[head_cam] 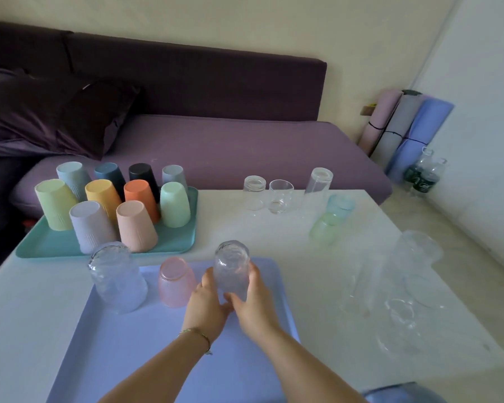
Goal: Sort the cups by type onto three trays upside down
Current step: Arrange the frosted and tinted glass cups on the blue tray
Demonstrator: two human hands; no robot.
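Both my hands hold a clear textured glass (pixel 232 267) upside down over the lilac tray (pixel 122 344). My left hand (pixel 207 303) grips its left side and my right hand (pixel 252 301) wraps its right side. On the same tray stand an upturned clear textured glass (pixel 117 277) and an upturned pink glass (pixel 176 282). The teal tray (pixel 44 242) at the back left carries several coloured plastic cups (pixel 134 225), all upside down. Loose glasses stand on the table: clear ones (pixel 280 196) at the back, a blue glass (pixel 340 206), a green glass (pixel 325 228), and clear ones (pixel 413 274) at the right.
The white table (pixel 274 237) runs to an edge on the right. Behind it is a purple sofa (pixel 216 146). Rolled mats (pixel 405 129) and bottles (pixel 422 173) stand on the floor at the far right. A blue object (pixel 402 395) shows at the bottom edge.
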